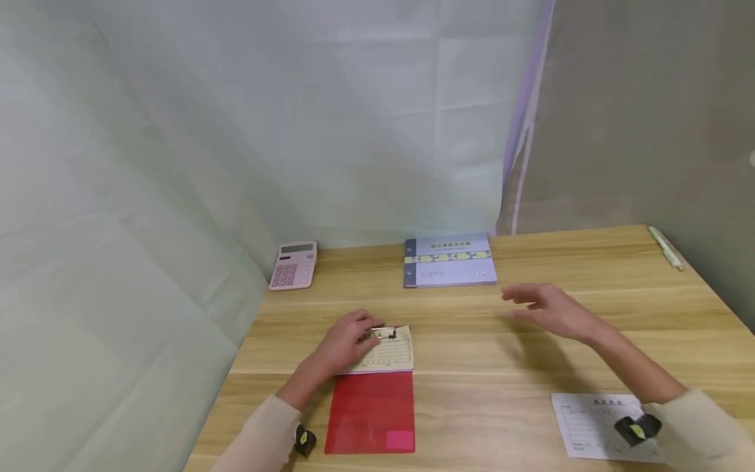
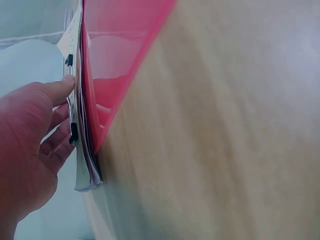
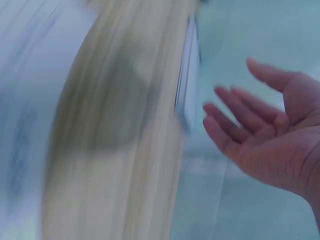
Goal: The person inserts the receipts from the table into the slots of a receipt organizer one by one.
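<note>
My left hand (image 1: 350,341) rests on the top of a pad of printed forms (image 1: 389,354), its thumb and loosely bent fingers touching around the metal clip (image 1: 386,332). The pad lies at the upper end of a red folder (image 1: 373,413). In the left wrist view, the clip's black ends (image 2: 73,134) show beside the fingers, and the pad's stacked edges (image 2: 87,170) are seen from the side. Held above the table with nothing in it, my right hand (image 1: 551,309) has its fingers spread apart. A loose printed slip (image 1: 584,426) lies below the right forearm, partly covered by the sleeve.
A pink calculator (image 1: 294,265) sits at the back left of the wooden table (image 1: 472,393). At the back middle lies a blue-covered account book (image 1: 450,261). A pen (image 1: 665,248) is near the back right edge. Pale cloth (image 1: 354,118) hangs behind.
</note>
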Action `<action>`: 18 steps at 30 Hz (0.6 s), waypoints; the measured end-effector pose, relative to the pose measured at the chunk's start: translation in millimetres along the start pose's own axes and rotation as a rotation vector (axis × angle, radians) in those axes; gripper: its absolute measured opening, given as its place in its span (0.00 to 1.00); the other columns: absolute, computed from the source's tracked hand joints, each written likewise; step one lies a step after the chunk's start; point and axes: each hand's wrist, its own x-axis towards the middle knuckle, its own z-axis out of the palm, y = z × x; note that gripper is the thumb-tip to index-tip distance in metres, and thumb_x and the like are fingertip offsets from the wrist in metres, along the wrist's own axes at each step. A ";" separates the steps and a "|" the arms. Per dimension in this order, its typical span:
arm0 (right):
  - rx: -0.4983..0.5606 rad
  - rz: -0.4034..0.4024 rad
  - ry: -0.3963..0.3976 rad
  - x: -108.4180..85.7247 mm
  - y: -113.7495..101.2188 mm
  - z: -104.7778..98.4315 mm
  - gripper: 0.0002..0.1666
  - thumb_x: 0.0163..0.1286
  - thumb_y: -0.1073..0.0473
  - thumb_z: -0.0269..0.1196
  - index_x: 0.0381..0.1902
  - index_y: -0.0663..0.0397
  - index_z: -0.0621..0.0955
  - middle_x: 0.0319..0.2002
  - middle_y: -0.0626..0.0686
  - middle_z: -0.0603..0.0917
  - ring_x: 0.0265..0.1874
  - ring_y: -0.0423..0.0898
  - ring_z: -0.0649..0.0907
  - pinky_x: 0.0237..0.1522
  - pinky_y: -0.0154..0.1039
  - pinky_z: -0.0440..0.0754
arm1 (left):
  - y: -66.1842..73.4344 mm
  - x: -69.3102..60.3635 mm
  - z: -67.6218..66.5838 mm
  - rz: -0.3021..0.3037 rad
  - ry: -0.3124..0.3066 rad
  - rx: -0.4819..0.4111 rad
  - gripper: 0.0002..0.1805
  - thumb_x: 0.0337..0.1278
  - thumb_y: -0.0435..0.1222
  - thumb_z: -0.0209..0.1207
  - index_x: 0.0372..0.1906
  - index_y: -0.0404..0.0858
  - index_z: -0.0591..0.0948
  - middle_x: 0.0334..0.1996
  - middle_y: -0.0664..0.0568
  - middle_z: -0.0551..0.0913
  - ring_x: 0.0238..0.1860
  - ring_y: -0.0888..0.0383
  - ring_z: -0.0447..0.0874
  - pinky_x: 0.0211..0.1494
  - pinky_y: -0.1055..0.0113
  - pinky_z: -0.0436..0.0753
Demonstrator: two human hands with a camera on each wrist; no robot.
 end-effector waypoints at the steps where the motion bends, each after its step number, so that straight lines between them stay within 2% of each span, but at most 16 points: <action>1: -0.007 0.005 -0.001 -12.5 7.9 -11.7 0.26 0.78 0.59 0.66 0.67 0.70 0.79 0.62 0.66 0.84 0.61 0.64 0.83 0.56 0.50 0.85 | -1.1 0.0 0.5 -0.014 -0.002 -0.017 0.20 0.72 0.43 0.68 0.64 0.44 0.86 0.53 0.55 0.83 0.55 0.56 0.81 0.61 0.55 0.82; 5: 0.002 0.049 -0.019 -60.0 41.1 -46.9 0.23 0.80 0.60 0.64 0.67 0.65 0.80 0.62 0.62 0.85 0.56 0.45 0.86 0.48 0.35 0.85 | -4.9 -0.5 1.4 -0.052 0.000 -0.077 0.20 0.71 0.43 0.68 0.64 0.45 0.87 0.53 0.57 0.82 0.55 0.57 0.79 0.61 0.54 0.82; 8: 0.005 0.091 -0.033 -91.6 64.9 -61.9 0.22 0.81 0.60 0.63 0.67 0.65 0.80 0.61 0.61 0.86 0.52 0.33 0.84 0.45 0.33 0.84 | -5.9 -0.2 1.5 -0.070 -0.010 -0.107 0.19 0.71 0.43 0.68 0.63 0.47 0.87 0.52 0.59 0.81 0.53 0.59 0.78 0.59 0.54 0.82; 13: -0.039 0.161 -0.063 -131.4 96.9 -74.1 0.18 0.80 0.61 0.64 0.60 0.67 0.84 0.52 0.48 0.90 0.46 0.26 0.82 0.40 0.31 0.83 | -4.7 1.6 2.6 -0.098 -0.030 -0.129 0.19 0.71 0.44 0.69 0.63 0.50 0.87 0.51 0.61 0.80 0.52 0.61 0.77 0.58 0.57 0.82; 18: -0.044 0.132 -0.095 -154.6 120.0 -75.1 0.10 0.76 0.67 0.66 0.49 0.69 0.88 0.44 0.37 0.91 0.43 0.24 0.81 0.37 0.29 0.82 | -3.0 1.6 1.3 -0.103 -0.027 -0.144 0.19 0.70 0.43 0.70 0.63 0.51 0.88 0.51 0.61 0.81 0.51 0.61 0.77 0.58 0.57 0.82</action>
